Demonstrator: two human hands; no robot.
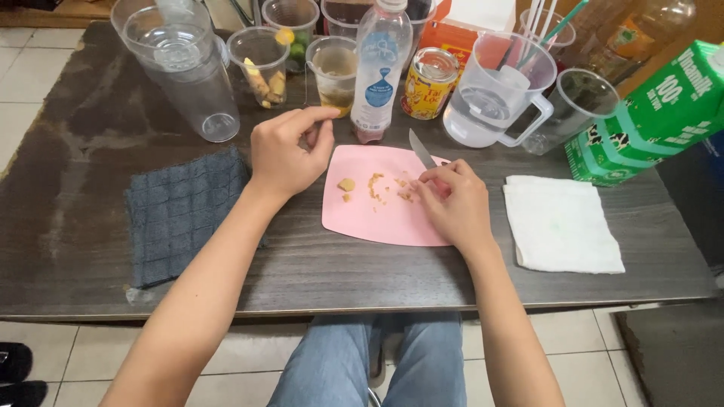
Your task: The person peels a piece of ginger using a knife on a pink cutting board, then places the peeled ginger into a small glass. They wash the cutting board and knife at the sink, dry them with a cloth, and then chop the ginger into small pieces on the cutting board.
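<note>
Underneath, dark wooden table over pale tiled floor.

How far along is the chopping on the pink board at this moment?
Partly done: small yellowish chopped bits lie scattered on the pink plastic cutting board. In hand: the right hand holds a small knife over the bits; the left hand hovers at the board's edge. Left: one larger yellowish chunk remains uncut.

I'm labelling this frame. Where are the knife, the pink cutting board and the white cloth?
knife (419, 148): head view, on the blade.
pink cutting board (362, 220): head view, bare lower part.
white cloth (562, 224): head view, middle.
</note>
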